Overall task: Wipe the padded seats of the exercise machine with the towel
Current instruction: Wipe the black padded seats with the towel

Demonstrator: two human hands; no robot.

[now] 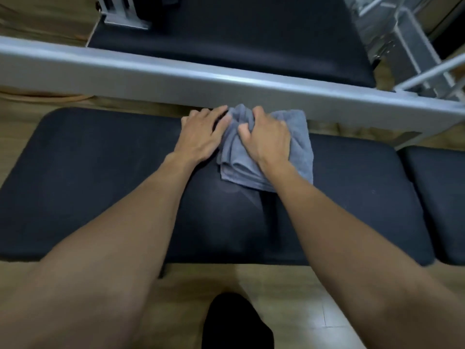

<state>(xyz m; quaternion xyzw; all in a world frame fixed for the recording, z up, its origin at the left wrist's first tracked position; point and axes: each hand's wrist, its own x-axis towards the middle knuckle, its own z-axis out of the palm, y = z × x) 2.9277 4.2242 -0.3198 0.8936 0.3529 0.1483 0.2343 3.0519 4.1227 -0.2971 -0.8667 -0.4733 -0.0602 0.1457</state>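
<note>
A wide black padded seat (100, 185) lies across the middle of the view. A folded grey towel (300, 144) rests on its far edge, right of centre. My right hand (266, 139) presses down on the towel with the fingers bunching its cloth. At the towel's left edge my left hand (203, 133) lies on the pad, its fingertips touching the bunched cloth. A second black pad (437, 202) adjoins the seat on the right. Another dark pad (251, 39) lies beyond the frame bar.
A grey metal frame bar (125, 71) runs across the view just beyond the seat. More grey metal struts (407, 51) stand at the top right. Wooden floor (289, 298) shows below the seat, with a dark shape (234, 323) at the bottom centre.
</note>
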